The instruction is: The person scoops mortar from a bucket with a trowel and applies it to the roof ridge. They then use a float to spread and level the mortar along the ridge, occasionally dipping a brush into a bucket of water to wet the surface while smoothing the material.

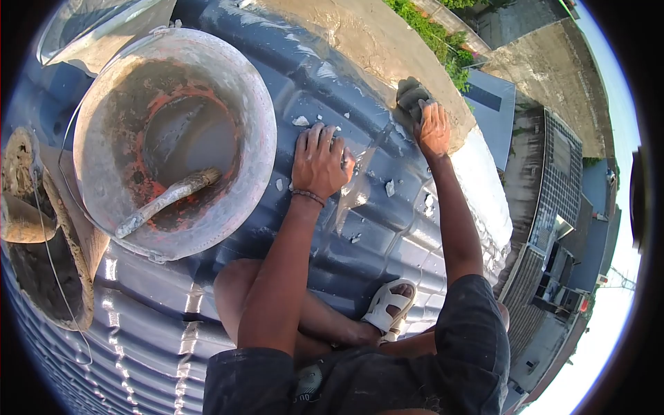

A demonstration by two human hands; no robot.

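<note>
My right hand (434,129) grips a dark, wet, sponge-like pad (412,94) and presses it where the grey mortar band (366,41) meets the tiles. Part of the pad is hidden under my fingers. Lower and to the left, my left hand (319,162) leans on the blue glazed roof tiles (373,200), fingers apart and slightly bent. Its palm is hidden. White mortar crumbs (390,188) lie scattered on the tiles between and around both hands.
Left of me stands a mortar-stained bucket (259,131) with grey liquid and a brush (166,203) inside. A container of dark mortar (45,277) sits at far left, a clear-sided container (104,34) behind. At right the roof edge drops toward neighbouring buildings (546,207). My sandalled foot (389,309) rests on the tiles.
</note>
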